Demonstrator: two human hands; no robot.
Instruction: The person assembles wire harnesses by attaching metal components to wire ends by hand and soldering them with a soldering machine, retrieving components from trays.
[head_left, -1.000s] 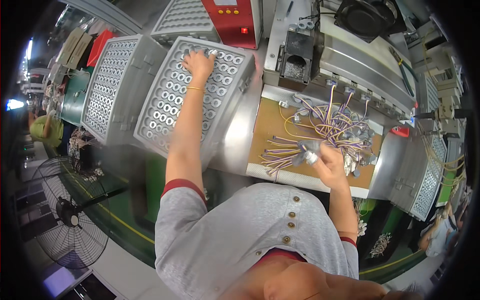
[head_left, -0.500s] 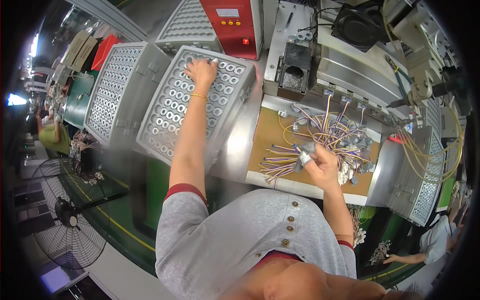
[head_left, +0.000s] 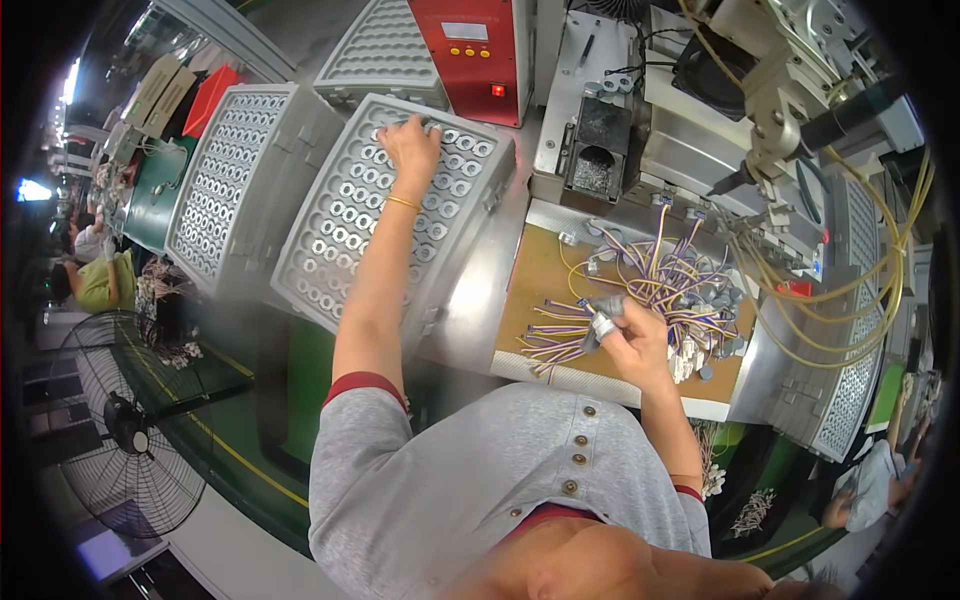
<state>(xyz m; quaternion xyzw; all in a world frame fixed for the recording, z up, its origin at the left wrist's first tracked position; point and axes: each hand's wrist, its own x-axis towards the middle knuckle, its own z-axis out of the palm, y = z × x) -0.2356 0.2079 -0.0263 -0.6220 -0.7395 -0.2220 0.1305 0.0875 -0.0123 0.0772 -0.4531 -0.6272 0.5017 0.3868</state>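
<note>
My left hand (head_left: 411,152) is over the far part of a grey plastic tray (head_left: 300,215), which holds rows of round metal parts (head_left: 347,211). Its fingers curl down into the cells, and a small grey piece at the fingertips is partly hidden. Above a brown work board (head_left: 540,262), my right hand (head_left: 640,345) closes around a silver cylindrical part (head_left: 603,325), with grey material beside it. A bundle of purple, yellow and white wires (head_left: 655,275) with connectors lies on the board, next to that hand.
Another filled tray (head_left: 225,190) stands to the left. A red control box (head_left: 478,60) is behind the tray. Beyond the board stands a machine with a black open-topped box (head_left: 597,150); its dark-tipped arm (head_left: 770,160) hangs at the right with yellow tubes (head_left: 885,295).
The machine arm at the right has swung left and nearer the board. My left hand stays over nearly the same cells with its fingers shifted slightly; my right hand still grips the silver part.
</note>
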